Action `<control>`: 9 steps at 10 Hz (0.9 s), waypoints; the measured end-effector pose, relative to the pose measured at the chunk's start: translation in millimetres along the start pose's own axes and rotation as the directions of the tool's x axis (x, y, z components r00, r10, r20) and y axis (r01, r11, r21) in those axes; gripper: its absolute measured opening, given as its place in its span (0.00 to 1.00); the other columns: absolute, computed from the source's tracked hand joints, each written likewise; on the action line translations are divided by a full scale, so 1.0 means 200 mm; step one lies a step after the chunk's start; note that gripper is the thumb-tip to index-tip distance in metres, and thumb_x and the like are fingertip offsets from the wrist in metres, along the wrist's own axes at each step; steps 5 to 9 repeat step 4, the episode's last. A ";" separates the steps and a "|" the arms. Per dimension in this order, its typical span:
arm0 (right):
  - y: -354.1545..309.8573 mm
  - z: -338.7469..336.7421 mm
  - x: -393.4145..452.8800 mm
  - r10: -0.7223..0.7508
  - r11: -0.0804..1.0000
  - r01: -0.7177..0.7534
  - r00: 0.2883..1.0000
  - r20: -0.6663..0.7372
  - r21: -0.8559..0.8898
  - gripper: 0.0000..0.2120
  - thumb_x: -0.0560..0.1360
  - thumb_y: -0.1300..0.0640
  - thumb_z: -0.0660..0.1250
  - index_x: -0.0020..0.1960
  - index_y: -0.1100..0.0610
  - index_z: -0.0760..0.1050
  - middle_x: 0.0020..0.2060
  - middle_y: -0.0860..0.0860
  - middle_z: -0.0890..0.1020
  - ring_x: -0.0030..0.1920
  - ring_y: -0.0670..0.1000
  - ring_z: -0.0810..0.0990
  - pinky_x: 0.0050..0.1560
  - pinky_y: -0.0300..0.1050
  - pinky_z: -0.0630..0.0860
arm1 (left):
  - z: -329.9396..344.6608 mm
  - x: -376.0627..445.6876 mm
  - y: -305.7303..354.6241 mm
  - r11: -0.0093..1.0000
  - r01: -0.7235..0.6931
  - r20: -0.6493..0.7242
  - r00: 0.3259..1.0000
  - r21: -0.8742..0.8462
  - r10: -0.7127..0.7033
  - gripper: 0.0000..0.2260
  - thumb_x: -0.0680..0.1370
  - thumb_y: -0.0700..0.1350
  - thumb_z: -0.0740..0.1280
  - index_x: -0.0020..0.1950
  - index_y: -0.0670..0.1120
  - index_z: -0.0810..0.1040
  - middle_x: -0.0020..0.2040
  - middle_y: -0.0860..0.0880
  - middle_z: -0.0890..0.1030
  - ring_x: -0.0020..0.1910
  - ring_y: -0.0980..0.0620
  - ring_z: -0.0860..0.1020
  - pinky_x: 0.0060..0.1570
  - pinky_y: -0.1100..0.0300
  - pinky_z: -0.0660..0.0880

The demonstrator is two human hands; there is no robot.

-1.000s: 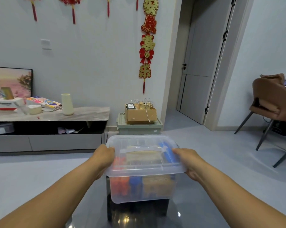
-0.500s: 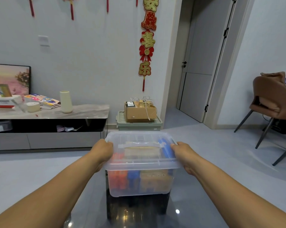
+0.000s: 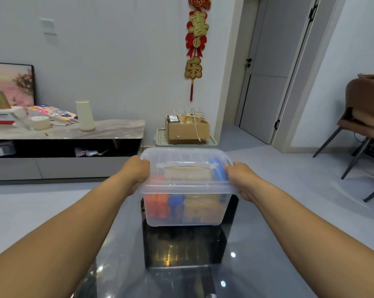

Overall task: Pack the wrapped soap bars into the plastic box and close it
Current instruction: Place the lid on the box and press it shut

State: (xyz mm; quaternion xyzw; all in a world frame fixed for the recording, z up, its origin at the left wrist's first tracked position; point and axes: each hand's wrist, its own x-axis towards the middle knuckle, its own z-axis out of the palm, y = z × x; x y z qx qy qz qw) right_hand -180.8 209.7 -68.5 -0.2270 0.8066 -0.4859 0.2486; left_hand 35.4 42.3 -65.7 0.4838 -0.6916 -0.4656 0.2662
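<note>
I have both hands on the plastic box (image 3: 182,208), which sits on the dark glossy bench (image 3: 181,265) straight ahead of me. My left hand (image 3: 135,172) grips the left end of the lid (image 3: 186,157), its fingers curled over the rim and holding it. My right hand (image 3: 238,176) grips the right end of the lid the same way, fingers wrapped over the edge. The lid lies flat across the box, its white handle (image 3: 185,164) between my two hands. Below my fingers, through the clear wall, I see the wrapped soap bars (image 3: 181,206) packed inside: orange ones towards my left hand, blue in the middle, tan ones towards my right.
</note>
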 end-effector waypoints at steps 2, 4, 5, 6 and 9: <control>-0.01 -0.01 0.03 -0.001 0.999 0.001 1.000 -0.010 -0.035 0.18 0.80 0.53 0.57 0.64 0.61 0.75 0.54 0.60 0.81 0.51 0.61 0.82 0.50 0.51 0.80 | 0.02 0.02 0.01 1.000 -0.008 -0.021 1.000 -0.024 0.007 0.17 0.78 0.42 0.55 0.62 0.37 0.74 0.51 0.40 0.78 0.43 0.43 0.77 0.37 0.57 0.72; -0.01 -0.04 0.00 0.007 0.995 -0.001 0.998 0.060 -0.098 0.23 0.80 0.46 0.57 0.68 0.59 0.71 0.59 0.59 0.80 0.50 0.58 0.79 0.50 0.51 0.77 | 0.02 -0.04 0.04 0.995 -0.071 -0.039 0.997 0.064 0.074 0.23 0.81 0.50 0.55 0.71 0.38 0.67 0.64 0.39 0.73 0.55 0.43 0.75 0.50 0.53 0.72; -0.01 -0.04 0.00 0.007 0.995 -0.001 0.998 0.060 -0.098 0.23 0.80 0.46 0.57 0.68 0.59 0.71 0.59 0.59 0.80 0.50 0.58 0.79 0.50 0.51 0.77 | 0.02 -0.04 0.04 0.995 -0.071 -0.039 0.997 0.064 0.074 0.23 0.81 0.50 0.55 0.71 0.38 0.67 0.64 0.39 0.73 0.55 0.43 0.75 0.50 0.53 0.72; -0.01 -0.04 0.00 0.007 0.995 -0.001 0.998 0.060 -0.098 0.23 0.80 0.46 0.57 0.68 0.59 0.71 0.59 0.59 0.80 0.50 0.58 0.79 0.50 0.51 0.77 | 0.02 -0.04 0.04 0.995 -0.071 -0.039 0.997 0.064 0.074 0.23 0.81 0.50 0.55 0.71 0.38 0.67 0.64 0.39 0.73 0.55 0.43 0.75 0.50 0.53 0.72; -0.01 -0.04 0.00 0.007 0.995 -0.001 0.998 0.060 -0.098 0.23 0.80 0.46 0.57 0.68 0.59 0.71 0.59 0.59 0.80 0.50 0.58 0.79 0.50 0.51 0.77 | 0.02 -0.04 0.04 0.995 -0.071 -0.039 0.997 0.064 0.074 0.23 0.81 0.50 0.55 0.71 0.38 0.67 0.64 0.39 0.73 0.55 0.43 0.75 0.50 0.53 0.72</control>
